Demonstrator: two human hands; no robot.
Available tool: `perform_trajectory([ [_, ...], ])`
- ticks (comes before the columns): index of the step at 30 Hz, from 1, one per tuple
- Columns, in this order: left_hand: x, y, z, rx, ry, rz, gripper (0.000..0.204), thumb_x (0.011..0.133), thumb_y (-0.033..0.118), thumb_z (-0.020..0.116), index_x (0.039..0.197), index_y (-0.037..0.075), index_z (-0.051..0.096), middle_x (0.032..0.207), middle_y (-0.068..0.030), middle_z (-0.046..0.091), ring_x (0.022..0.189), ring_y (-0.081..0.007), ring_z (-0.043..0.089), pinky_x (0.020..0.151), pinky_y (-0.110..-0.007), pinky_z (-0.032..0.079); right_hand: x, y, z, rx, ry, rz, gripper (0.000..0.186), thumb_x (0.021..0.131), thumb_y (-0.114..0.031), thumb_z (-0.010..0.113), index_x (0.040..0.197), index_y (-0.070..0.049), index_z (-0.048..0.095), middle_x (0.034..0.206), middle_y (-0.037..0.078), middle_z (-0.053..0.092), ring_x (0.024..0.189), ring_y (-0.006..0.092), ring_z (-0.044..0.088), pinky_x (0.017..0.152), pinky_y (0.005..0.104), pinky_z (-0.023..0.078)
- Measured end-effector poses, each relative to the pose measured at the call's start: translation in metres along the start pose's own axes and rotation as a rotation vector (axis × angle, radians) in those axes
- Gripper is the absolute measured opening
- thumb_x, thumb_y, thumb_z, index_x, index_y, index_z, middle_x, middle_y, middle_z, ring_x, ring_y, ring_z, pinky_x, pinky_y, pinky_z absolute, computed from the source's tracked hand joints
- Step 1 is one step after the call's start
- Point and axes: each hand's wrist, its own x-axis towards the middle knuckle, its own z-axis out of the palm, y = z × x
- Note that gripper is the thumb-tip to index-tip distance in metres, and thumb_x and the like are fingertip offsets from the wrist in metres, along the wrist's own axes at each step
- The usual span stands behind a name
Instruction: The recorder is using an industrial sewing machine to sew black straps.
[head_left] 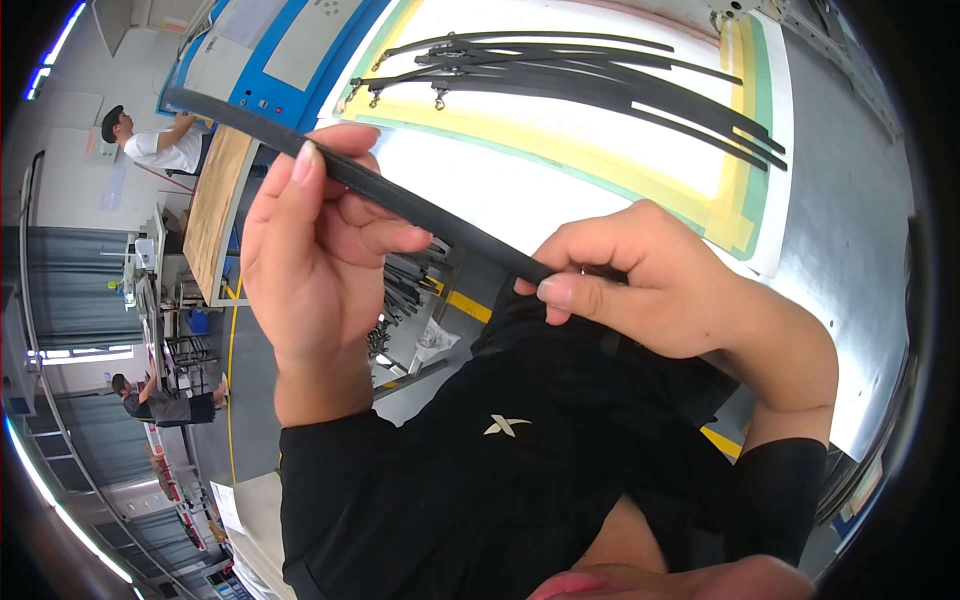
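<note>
A black strap [468, 236] runs slantwise from the upper left down to the middle, held up in front of my body. My left hand [318, 240] grips it between thumb and fingers, with its far end sticking out past them. At its near end, my right hand [645, 285] pinches it between thumb and forefinger; the very tip is partly hidden by the fingers. Beyond my hands, several black straps [590, 88] with metal snap hooks lie side by side, some overlapping, on a white tabletop [440, 165].
Yellow and green tape [650, 205] borders the white surface; bare metal tabletop [850, 200] lies right. A blue machine [270, 70] and a wooden bench [218, 205] stand left. More dark straps [408, 290] hang or lie below. Two people [165, 148] are in the background left.
</note>
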Motion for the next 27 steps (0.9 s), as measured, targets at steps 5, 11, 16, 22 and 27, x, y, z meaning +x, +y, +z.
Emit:
perform_trajectory([
  [5,0.0005,-0.0036,-0.0037,-0.015,-0.032,0.034,0.043,0.112,0.017,0.033,0.130,-0.017,0.051,0.103,-0.0284,0.071,0.085,-0.0353,0.078,0.072,-0.037,0.069,-0.0029,-0.0019,-0.0013,0.001,0.006,-0.022,0.016,0.101,-0.016,0.067,0.097,-0.001,0.071,0.077,0.006,0.067,0.069,0.0169,0.058,0.066,0.0318,0.046],
  [11,-0.0030,0.0000,0.0008,0.053,0.037,0.011,0.045,0.113,0.020,0.035,0.134,-0.017,0.051,0.101,-0.0197,0.063,0.078,-0.0316,0.071,0.071,-0.038,0.063,-0.0014,-0.0026,-0.0023,-0.032,0.010,-0.018,0.016,0.101,-0.016,0.067,0.097,-0.001,0.071,0.076,0.007,0.067,0.068,0.0164,0.058,0.065,0.0316,0.045],
  [16,-0.0041,-0.0015,-0.0007,0.025,0.012,0.018,0.046,0.113,0.019,0.034,0.134,-0.019,0.049,0.103,-0.0207,0.063,0.085,-0.0316,0.075,0.070,-0.037,0.067,-0.0015,-0.0029,-0.0021,-0.030,0.010,-0.019,0.019,0.102,-0.018,0.065,0.097,-0.001,0.071,0.077,0.006,0.068,0.068,0.0155,0.058,0.065,0.0312,0.046],
  [22,-0.0034,-0.0048,-0.0041,0.006,-0.002,0.024,0.046,0.113,0.018,0.033,0.134,-0.020,0.047,0.102,-0.0222,0.063,0.085,-0.0332,0.076,0.069,-0.038,0.067,-0.0003,0.0021,-0.0016,-0.011,0.021,-0.040,0.023,0.104,-0.021,0.063,0.096,-0.001,0.071,0.078,0.005,0.071,0.070,0.0151,0.062,0.067,0.0305,0.047],
  [27,-0.0032,-0.0061,-0.0006,0.014,0.021,0.014,0.046,0.112,0.017,0.033,0.135,-0.020,0.046,0.102,-0.0226,0.063,0.082,-0.0339,0.076,0.069,-0.037,0.067,0.0009,0.0027,-0.0029,-0.017,0.021,-0.049,0.024,0.105,-0.021,0.063,0.096,-0.001,0.071,0.078,0.006,0.072,0.071,0.0156,0.064,0.067,0.0309,0.048],
])
